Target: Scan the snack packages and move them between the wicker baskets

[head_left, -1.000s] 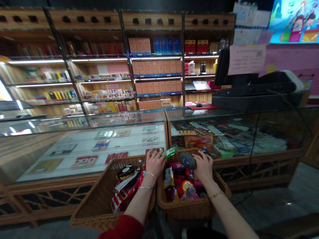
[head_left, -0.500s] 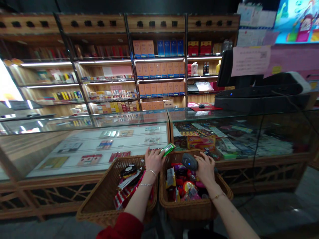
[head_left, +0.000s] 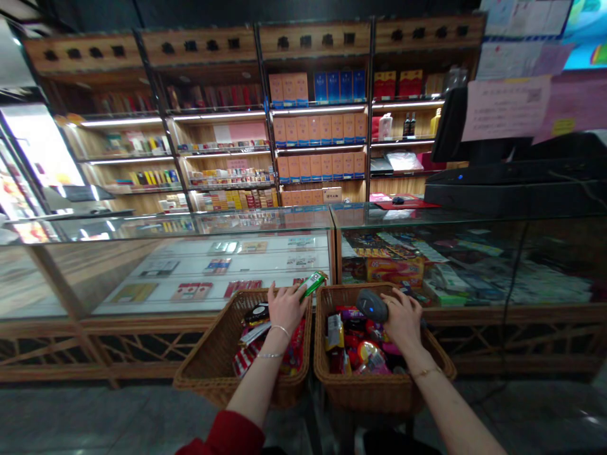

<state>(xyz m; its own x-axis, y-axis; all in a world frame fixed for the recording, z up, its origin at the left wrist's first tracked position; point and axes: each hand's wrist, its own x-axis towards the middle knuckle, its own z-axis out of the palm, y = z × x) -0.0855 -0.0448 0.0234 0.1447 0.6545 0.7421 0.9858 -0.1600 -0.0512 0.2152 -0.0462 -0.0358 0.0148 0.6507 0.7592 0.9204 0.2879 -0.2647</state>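
Observation:
My left hand [head_left: 285, 307] is closed on a small green packet [head_left: 312, 284], held over the gap between two wicker baskets. My right hand [head_left: 403, 318] grips a dark handheld scanner [head_left: 372, 305] with a blue light, its head turned toward the green packet. The left wicker basket [head_left: 203, 366] holds red, white and black packets. The right wicker basket [head_left: 370, 392] is full of colourful snack packs and sits under my right hand.
A long glass display counter [head_left: 265, 218] runs behind the baskets, with flat packs inside. A black cash register and monitor [head_left: 502, 183] stand on its right end. Lit wooden shelves [head_left: 313, 126] with orange and blue boxes fill the back wall.
The view has drawn back and swung left. Both hands stay over the baskets, and the green packet is raised a little higher.

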